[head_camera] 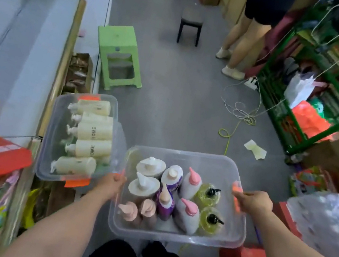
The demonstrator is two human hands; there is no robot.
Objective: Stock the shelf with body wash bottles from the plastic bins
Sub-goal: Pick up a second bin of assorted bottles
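I carry a clear plastic bin (209, 165) in front of me, above the floor. My left hand (110, 184) grips its left rim and my right hand (253, 202) grips its right rim by an orange clip. Inside stand several pump bottles: white (150, 167), purple (166, 202), grey with pink pumps (191, 183) and yellow-green with black pumps (209, 194). To the left a second clear bin (57, 131) holds several cream bottles (93, 132) lying on their sides. The pale shelf (23, 52) runs along the left.
A green plastic stool (118, 55) and a dark stool (191, 26) stand on the grey floor ahead. A person (246, 35) stands by a green rack (320, 87) at the right. Cables (241, 114) lie on the floor. Red packages and wrapped water bottles crowd both near sides.
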